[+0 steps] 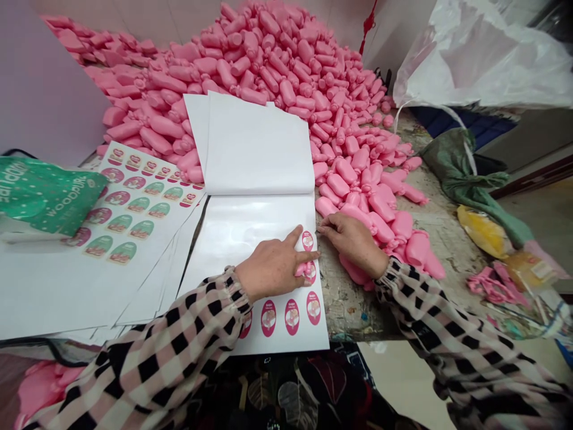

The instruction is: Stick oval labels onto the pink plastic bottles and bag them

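My left hand (273,269) lies over the right side of a white sticker sheet (250,218), with thumb and index finger stretched out. The other fingers curl under, and a small pink piece (303,270), seemingly the end of a pink bottle, pokes out beneath them. Around that hand sit oval pink "BABY" stickers (292,316); one sticker (307,240) shows just above the index finger. At the sheet's right edge my right hand (351,239) has its thumb and fingertips pinched together. Whatever is between those fingertips is too small to make out.
Pink bottles (286,60) form a large heap behind and to the right. More sticker sheets (134,203) lie at left under a green package (49,194). A folded-back white sheet (259,149) rests against the heap. At right are a green cloth bag (465,173) and a yellow packet (483,230).
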{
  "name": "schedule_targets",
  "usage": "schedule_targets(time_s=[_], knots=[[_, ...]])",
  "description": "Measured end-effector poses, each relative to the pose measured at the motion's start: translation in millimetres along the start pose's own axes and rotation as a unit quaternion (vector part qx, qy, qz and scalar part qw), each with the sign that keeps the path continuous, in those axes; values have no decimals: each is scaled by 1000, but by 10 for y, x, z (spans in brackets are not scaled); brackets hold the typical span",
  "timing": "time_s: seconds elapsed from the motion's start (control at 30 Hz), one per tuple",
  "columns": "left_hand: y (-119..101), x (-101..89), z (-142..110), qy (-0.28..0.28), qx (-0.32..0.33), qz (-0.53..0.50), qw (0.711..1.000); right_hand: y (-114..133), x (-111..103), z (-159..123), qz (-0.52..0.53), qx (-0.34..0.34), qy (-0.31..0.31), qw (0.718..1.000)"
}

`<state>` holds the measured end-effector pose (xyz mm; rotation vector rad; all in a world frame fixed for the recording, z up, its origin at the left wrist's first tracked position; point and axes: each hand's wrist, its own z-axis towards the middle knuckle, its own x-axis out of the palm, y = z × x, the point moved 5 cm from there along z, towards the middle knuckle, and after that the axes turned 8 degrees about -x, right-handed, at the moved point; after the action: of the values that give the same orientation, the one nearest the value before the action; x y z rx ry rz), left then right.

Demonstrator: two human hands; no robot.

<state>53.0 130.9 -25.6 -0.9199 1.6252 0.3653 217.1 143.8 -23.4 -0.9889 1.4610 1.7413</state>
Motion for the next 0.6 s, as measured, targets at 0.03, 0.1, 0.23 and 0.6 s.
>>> schedule_targets(time_s=[0.03, 0.1, 0.23, 0.6], knots=[[0, 0, -1, -1, 0, 0, 1000, 0, -1, 9, -12, 1, 0, 1000], [-3, -3, -4, -3, 1, 1, 1000, 11, 14, 28, -17, -3, 0, 1000], [-11, -17, -13, -1, 0, 5, 1000, 27, 66, 65, -12, -16, 1, 1000], [-13, -1, -25, -7, 10, 18, 1000, 2, 34, 73, 20, -14, 2, 1000]])
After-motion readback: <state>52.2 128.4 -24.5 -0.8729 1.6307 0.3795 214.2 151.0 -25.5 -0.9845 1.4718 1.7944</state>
